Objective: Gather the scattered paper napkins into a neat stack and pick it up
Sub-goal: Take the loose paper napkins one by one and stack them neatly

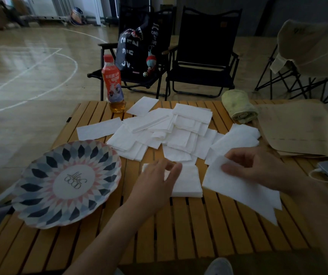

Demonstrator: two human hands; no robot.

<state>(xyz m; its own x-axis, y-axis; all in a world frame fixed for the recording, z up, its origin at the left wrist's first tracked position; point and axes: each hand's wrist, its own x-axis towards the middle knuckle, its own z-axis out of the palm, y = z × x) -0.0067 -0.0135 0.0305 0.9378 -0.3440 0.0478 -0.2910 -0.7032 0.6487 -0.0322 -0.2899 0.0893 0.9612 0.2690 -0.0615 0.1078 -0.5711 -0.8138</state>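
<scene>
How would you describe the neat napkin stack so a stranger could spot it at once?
Start at the slatted wooden table and find the patterned plate on its left. Just right of the plate, partly under the left hand, lies the stack. Unlike the loose napkins strewn behind it, its edges are squared into one tidy block.

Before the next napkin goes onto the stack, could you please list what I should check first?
1. Left hand steadies the stack: ok, fingers rest on its left part.
2. Right hand holds a napkin: ok, pinched near its upper edge.
3. Stack edges aligned: ok, it looks square.
4. Held napkin lined up with the stack: not ok, it sits skewed beside it.
5. All napkins gathered: not ok, the scattered pile lies behind.
6. Plate apart from the stack: ok.
</scene>
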